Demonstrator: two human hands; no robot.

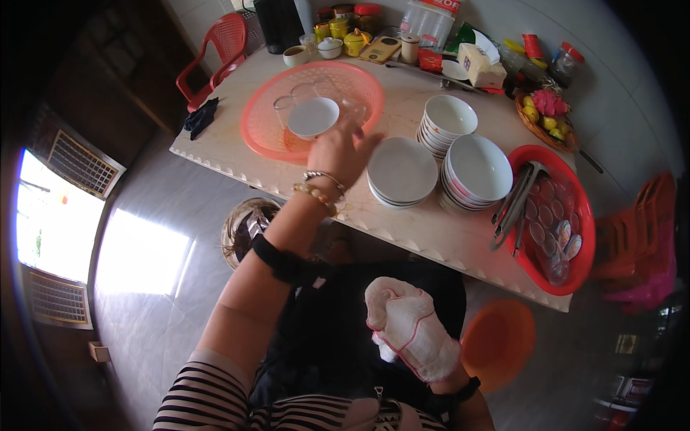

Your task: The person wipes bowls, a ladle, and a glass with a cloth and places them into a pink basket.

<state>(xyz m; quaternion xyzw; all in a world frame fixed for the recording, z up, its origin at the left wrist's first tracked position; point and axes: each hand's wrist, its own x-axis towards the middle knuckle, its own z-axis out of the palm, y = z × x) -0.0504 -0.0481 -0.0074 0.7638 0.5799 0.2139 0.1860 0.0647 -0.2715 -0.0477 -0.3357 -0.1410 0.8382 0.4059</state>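
Observation:
My left hand [340, 148] reaches over the near right side of a pink plastic basket [259, 132], its thumb spread away from the fingers. Beside its outer edge, inside the basket, sits a white bowl [314, 117]. Clear drinking glasses [302, 92] lie behind that bowl. A white cloth [412, 326] with pinkish-red edging wraps my right hand [443, 383], held low in front of my body; its fingers are hidden in the folds. To the right of my left hand stand a stack of white plates [402, 169] and two stacks of white bowls [452, 116] [480, 168].
A red basin [587, 237] with metal tongs [520, 202] and small glasses reaches the table's right edge. Jars, a tissue pack [480, 64] and a fruit basket [547, 121] line the back. An orange bucket [498, 345] and a bin [250, 226] stand below the table.

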